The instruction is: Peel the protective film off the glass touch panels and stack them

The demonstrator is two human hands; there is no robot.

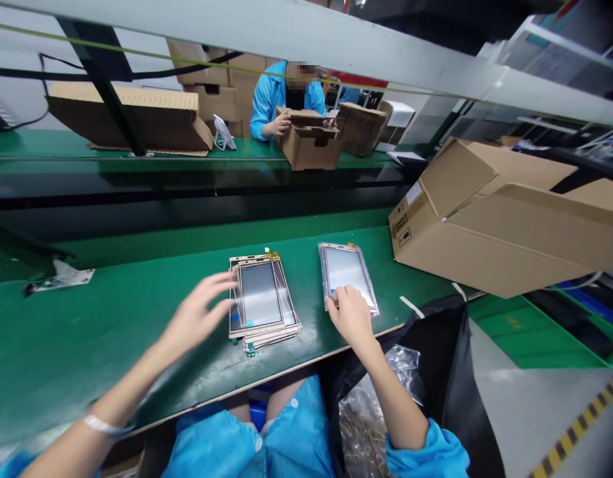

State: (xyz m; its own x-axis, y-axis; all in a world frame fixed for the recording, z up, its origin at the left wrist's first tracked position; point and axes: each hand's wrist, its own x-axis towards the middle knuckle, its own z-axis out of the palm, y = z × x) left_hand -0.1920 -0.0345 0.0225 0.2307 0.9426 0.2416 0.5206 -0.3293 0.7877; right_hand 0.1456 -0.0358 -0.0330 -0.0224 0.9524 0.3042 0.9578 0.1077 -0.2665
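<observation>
My left hand (199, 312) hovers at the left edge of a loose stack of screen panels (260, 295); its fingers are apart and hold nothing. These panels have grey screens, pale and black borders and small flex tabs, and they lie fanned unevenly. To the right lies a smaller pile of screen panels in clear plastic sleeves (345, 265). At its lower edge is my right hand (353, 317), with bent fingers and thumb closed on the top sleeved panel. The fingertips partly hide that edge.
A black bag (450, 358) with clear plastic wrappers (403, 372) hangs at the table's front edge. An open cardboard box (485, 219) stands at the right. Across the green bench (111, 299), a co-worker in blue handles a carton (311, 146). A metal bracket (62, 275) sits at far left.
</observation>
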